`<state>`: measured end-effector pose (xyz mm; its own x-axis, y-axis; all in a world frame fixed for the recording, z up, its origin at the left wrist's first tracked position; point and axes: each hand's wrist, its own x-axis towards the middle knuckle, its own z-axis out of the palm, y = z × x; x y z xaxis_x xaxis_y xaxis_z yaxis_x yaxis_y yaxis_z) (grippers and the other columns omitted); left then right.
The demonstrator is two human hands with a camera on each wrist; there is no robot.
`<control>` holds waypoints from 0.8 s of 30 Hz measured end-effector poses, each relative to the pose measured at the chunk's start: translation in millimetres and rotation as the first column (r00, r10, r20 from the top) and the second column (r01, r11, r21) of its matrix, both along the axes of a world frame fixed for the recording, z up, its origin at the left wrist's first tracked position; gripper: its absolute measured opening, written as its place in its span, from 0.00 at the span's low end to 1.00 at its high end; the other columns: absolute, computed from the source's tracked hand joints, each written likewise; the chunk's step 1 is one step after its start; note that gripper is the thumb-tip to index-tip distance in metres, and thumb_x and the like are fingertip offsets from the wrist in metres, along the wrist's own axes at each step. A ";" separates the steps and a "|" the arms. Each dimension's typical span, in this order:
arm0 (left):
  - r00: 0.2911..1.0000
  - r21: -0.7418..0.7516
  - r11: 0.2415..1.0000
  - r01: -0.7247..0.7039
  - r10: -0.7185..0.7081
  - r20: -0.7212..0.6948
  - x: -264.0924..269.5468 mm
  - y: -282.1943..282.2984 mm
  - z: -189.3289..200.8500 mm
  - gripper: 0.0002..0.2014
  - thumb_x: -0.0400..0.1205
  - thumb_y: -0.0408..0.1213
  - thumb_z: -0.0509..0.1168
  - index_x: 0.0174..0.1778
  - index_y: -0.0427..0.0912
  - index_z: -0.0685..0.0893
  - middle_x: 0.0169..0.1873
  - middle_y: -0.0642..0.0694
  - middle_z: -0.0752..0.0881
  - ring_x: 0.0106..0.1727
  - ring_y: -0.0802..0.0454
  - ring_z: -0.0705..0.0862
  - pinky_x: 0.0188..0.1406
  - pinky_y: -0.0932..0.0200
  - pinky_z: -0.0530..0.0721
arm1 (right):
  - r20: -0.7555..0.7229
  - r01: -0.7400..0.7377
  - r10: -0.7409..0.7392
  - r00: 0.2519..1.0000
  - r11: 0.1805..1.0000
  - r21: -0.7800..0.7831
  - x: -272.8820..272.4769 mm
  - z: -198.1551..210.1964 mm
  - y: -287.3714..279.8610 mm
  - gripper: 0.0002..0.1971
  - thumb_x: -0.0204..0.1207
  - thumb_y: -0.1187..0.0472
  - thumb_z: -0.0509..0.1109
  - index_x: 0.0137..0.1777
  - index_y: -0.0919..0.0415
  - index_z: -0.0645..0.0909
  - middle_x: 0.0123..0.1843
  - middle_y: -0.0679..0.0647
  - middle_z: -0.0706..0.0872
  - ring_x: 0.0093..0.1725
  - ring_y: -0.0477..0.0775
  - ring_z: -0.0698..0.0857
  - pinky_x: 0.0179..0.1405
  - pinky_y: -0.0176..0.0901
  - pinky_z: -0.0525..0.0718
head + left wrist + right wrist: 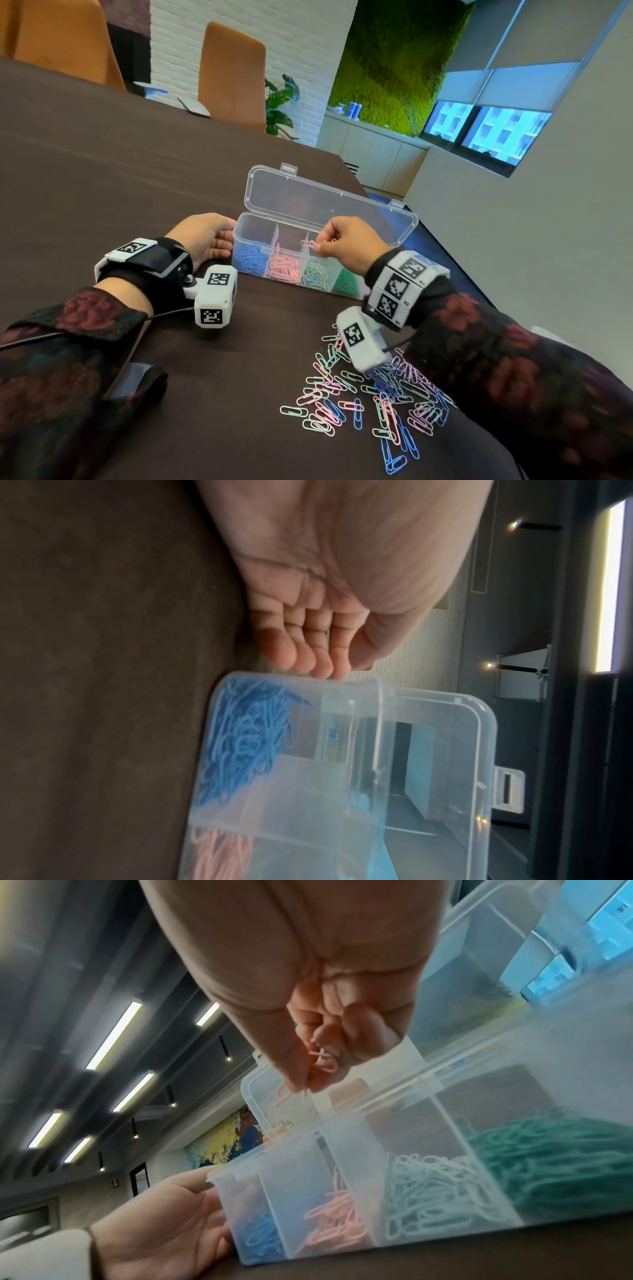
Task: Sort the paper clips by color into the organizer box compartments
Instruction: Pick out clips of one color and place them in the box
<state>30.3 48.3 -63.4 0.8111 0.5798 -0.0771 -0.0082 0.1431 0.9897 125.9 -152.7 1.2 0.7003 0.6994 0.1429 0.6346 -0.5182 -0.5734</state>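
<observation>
A clear organizer box (239,246) stands on the dark table with its lid (329,205) swung back. Its compartments hold, left to right, blue (251,258), pink (282,267), pale mint (313,274) and dark green clips (347,282). My right hand (320,245) hovers over the box's middle and pinches pink paper clips (323,1061), one of which hangs from the fingertips (279,1096). My left hand (222,241) rests with straight fingers (308,656) against the box's left end wall (301,680). A loose pile of mixed clips (370,394) lies near me.
Orange chairs (233,72) stand along the table's far side. The table's right edge (445,257) runs close past the box. A folded strap (137,380) lies by my left forearm. Bare table stretches to the left of the box.
</observation>
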 end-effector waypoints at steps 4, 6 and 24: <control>1.000 -0.009 1.000 -0.004 0.004 0.008 0.8 0.8 0.5 0.08 0.81 0.31 0.60 0.37 0.39 0.80 0.24 0.47 0.77 0.25 0.54 0.73 0.19 0.70 0.75 | 0.002 0.039 -0.039 0.999 0.999 -0.018 5.3 -1.2 28.3 0.13 0.74 0.69 0.71 0.32 0.56 0.74 0.33 0.49 0.80 0.30 0.45 0.76 0.28 0.32 0.73; 1.000 -0.012 1.000 -0.002 0.002 0.008 1.1 1.2 0.0 0.08 0.81 0.31 0.60 0.36 0.39 0.80 0.21 0.49 0.77 0.24 0.55 0.73 0.19 0.70 0.75 | -0.028 0.059 -0.059 0.998 0.998 -0.015 7.8 -2.2 36.8 0.13 0.74 0.68 0.71 0.33 0.55 0.74 0.34 0.50 0.80 0.30 0.47 0.76 0.27 0.33 0.74; 1.000 -0.010 1.000 0.003 -0.003 0.009 1.3 2.4 -0.9 0.09 0.81 0.31 0.60 0.36 0.39 0.80 0.21 0.50 0.77 0.25 0.55 0.73 0.20 0.70 0.75 | -0.532 0.170 -0.043 0.846 0.966 0.194 0.6 19.2 44.0 0.10 0.85 0.55 0.59 0.46 0.59 0.75 0.43 0.58 0.81 0.42 0.55 0.81 0.40 0.41 0.81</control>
<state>31.6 50.7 -64.3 0.8134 0.5767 -0.0755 -0.0167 0.1530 0.9881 126.6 -108.7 20.4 0.7838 0.6096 -0.1189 0.1586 -0.3816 -0.9106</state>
